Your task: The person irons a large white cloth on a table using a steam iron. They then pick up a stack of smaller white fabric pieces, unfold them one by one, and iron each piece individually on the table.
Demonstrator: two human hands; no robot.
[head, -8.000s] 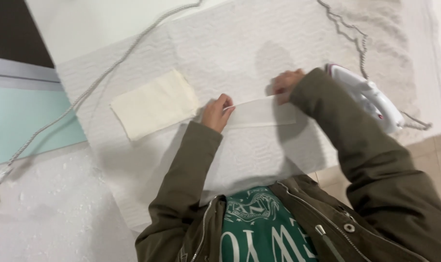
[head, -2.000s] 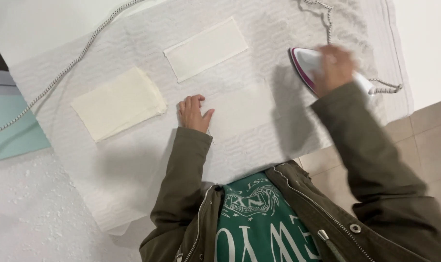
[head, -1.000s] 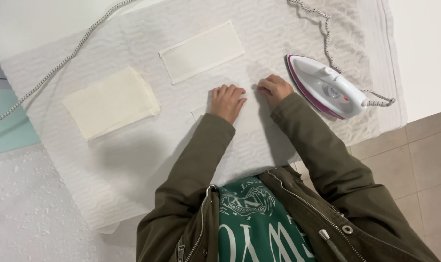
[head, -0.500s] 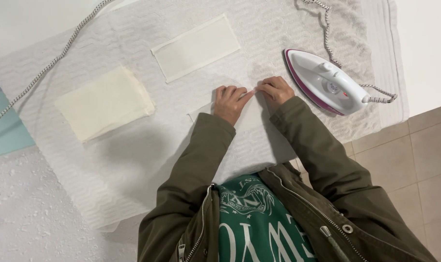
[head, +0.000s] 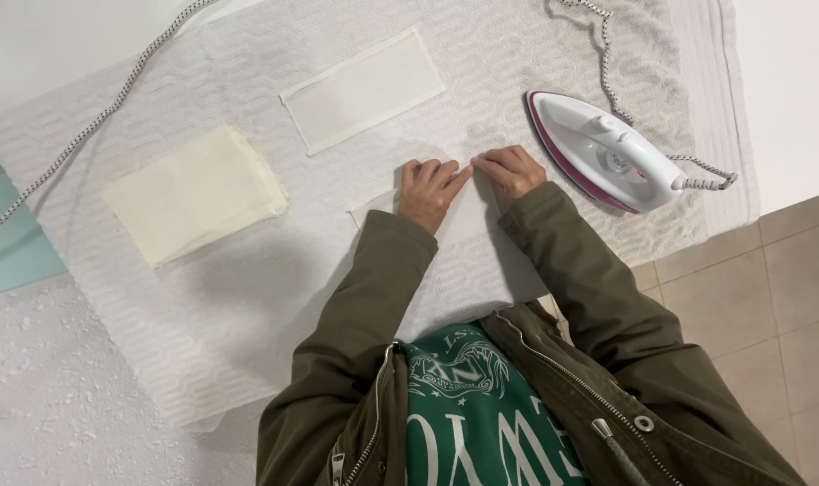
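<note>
While the view looks straight down, a braided cord [head: 112,106] runs diagonally across the far left, over the edge of a white textured towel [head: 202,297] spread on the counter [head: 58,423]. On the towel's left part lies a folded cream cloth stack [head: 193,193], lying flat, well apart from both hands. Further right and higher, a cream cloth rectangle [head: 362,88] lies flat and slightly tilted, near the hands but not touching them.

Centre: a pale cloth piece [head: 468,220] lies on the towel, just below the rectangle. Left hand [head: 427,191] rests palm down on its upper edge, fingers [head: 441,175] bent and pressing on the cloth. Right hand [head: 510,169] sits just beside it, fingertips of the two hands almost meeting; its fingers [head: 490,162] are curled down onto the same edge. Whether either hand pinches the fabric or only presses it flat, I cannot tell. Both arms wear olive jacket sleeves [head: 373,297].

Right: a white iron with pink trim [head: 603,151] lies on the towel, near the right hand, not touched. Its cord [head: 607,54] loops toward the top edge. Beige floor tiles [head: 769,297] show at far right.
</note>
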